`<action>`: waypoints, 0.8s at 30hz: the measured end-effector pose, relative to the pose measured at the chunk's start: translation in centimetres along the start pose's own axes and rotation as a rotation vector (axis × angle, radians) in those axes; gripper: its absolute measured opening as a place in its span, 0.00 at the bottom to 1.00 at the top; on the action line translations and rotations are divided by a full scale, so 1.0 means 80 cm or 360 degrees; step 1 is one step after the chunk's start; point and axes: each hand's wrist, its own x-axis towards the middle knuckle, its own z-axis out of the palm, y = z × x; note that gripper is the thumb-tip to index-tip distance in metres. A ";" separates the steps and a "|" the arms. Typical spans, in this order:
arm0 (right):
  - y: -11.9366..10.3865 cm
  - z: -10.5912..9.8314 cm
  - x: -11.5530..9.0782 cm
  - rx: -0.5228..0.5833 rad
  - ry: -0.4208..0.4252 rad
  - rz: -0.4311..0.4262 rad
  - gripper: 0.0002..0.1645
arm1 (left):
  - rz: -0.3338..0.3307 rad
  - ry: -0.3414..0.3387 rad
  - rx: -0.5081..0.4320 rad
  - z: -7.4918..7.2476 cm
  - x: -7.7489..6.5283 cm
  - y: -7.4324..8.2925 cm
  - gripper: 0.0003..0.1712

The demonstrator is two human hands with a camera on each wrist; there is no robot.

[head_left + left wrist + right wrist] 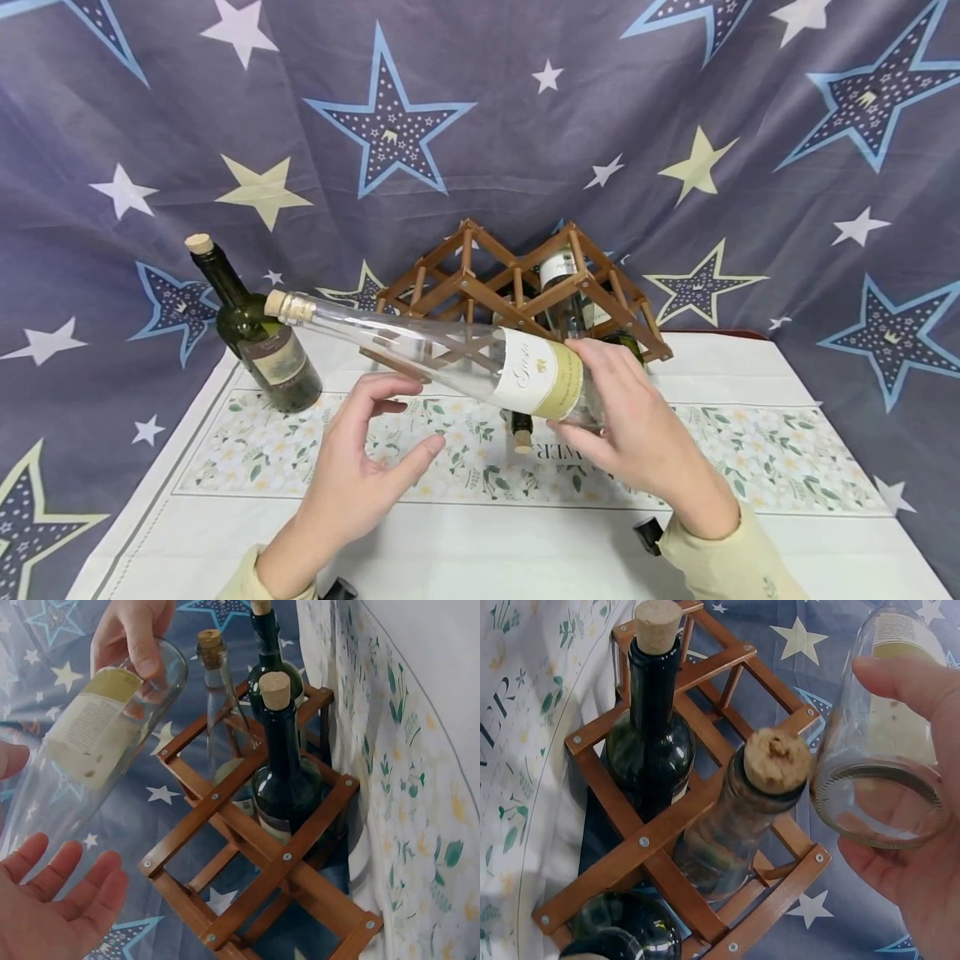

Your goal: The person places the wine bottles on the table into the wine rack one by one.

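A clear glass wine bottle [465, 350] with a cork and a white and olive label is held up aslant, its neck towards the left. My right hand [645, 425] grips it around the base, thumb and fingers on opposite sides, as the right wrist view also shows. Close below the neck side, my left hand [360, 475] has its fingers spread and thumb apart, with nothing held. Behind the bottle stands a brown wooden wine rack [287, 857]. It holds a dark green corked bottle [283, 780] and a clear corked bottle [724, 832], among others.
A green corked bottle [273, 358] stands upright on the table at the left. A floral runner [780, 458] lies across the white tablecloth [480, 550]. A star-patterned curtain [525, 150] hangs behind the rack.
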 end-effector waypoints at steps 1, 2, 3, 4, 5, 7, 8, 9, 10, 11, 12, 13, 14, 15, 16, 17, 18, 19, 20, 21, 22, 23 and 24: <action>0.001 -0.001 0.000 -0.0003 -0.0001 0.0002 0.53 | 0.0028 0.0021 0.0023 -0.001 0.002 0.005 0.31; 0.001 -0.002 -0.001 -0.0006 -0.0002 0.0004 0.53 | 0.0059 0.0042 0.0044 -0.001 0.004 0.010 0.31; 0.002 -0.003 -0.001 -0.0008 -0.0003 0.0007 0.53 | 0.0097 0.0066 0.0059 -0.002 0.006 0.015 0.31; 0.003 -0.004 -0.001 -0.0007 -0.0002 0.0007 0.53 | 0.0136 0.0090 0.0067 -0.003 0.008 0.020 0.30; 0.003 -0.005 -0.002 -0.0005 0.0001 0.0006 0.53 | 0.0178 0.0112 0.0072 -0.003 0.010 0.025 0.30; 0.004 -0.006 -0.002 0.0001 0.0010 0.0001 0.52 | 0.0267 0.0151 0.0073 -0.004 0.013 0.032 0.29; 0.004 -0.007 -0.003 -0.0001 0.0014 -0.0004 0.52 | 0.0313 0.0171 0.0071 -0.004 0.015 0.033 0.28; 0.005 -0.008 -0.003 -0.0006 0.0015 -0.0009 0.52 | 0.0356 0.0189 0.0072 -0.005 0.015 0.034 0.28; 0.005 -0.009 -0.003 -0.0007 0.0019 -0.0014 0.52 | 0.0397 0.0206 0.0072 -0.005 0.016 0.035 0.27; 0.005 -0.010 -0.003 -0.0010 0.0019 -0.0017 0.52 | 0.0437 0.0222 0.0077 -0.005 0.017 0.034 0.26; 0.006 -0.011 -0.004 -0.0018 0.0014 -0.0014 0.51 | 0.0475 0.0237 0.0081 -0.005 0.017 0.033 0.26; 0.006 -0.012 -0.004 -0.0022 0.0011 -0.0012 0.51 | 0.0508 0.0253 0.0089 -0.004 0.018 0.031 0.25; 0.006 -0.013 -0.004 -0.0034 0.0002 -0.0007 0.51 | 0.0537 0.0269 0.0099 -0.004 0.018 0.029 0.25; 0.006 -0.013 -0.005 -0.0040 -0.0005 -0.0002 0.50 | 0.0563 0.0285 0.0109 -0.004 0.018 0.027 0.25; 0.007 -0.014 -0.006 -0.0052 -0.0014 0.0004 0.50 | 0.0588 0.0300 0.0116 -0.004 0.018 0.025 0.24; 0.007 -0.015 -0.006 -0.0062 -0.0026 0.0011 0.50 | 0.0612 0.0315 0.0121 -0.004 0.018 0.023 0.24; 0.008 -0.016 -0.007 -0.0074 -0.0036 0.0017 0.50 | 0.0635 0.0330 0.0122 -0.004 0.018 0.021 0.24; 0.008 -0.016 -0.007 -0.0085 -0.0045 0.0021 0.50 | 0.0657 0.0345 0.0123 -0.004 0.018 0.020 0.23; 0.009 -0.017 -0.008 -0.0097 -0.0055 0.0024 0.50 | 0.0678 0.0359 0.0124 -0.005 0.018 0.019 0.23; 0.009 -0.017 -0.009 -0.0104 -0.0063 0.0025 0.50 | 0.0700 0.0374 0.0127 -0.005 0.018 0.019 0.23; 0.009 -0.018 -0.009 -0.0114 -0.0070 0.0023 0.49 | 0.0726 0.0393 0.0137 -0.005 0.019 0.019 0.23; 0.009 -0.018 -0.009 -0.0120 -0.0075 0.0018 0.49 | 0.0752 0.0414 0.0156 -0.005 0.019 0.020 0.22; 0.009 -0.019 -0.009 -0.0120 -0.0082 0.0013 0.49 | 0.0778 0.0436 0.0183 -0.005 0.020 0.020 0.22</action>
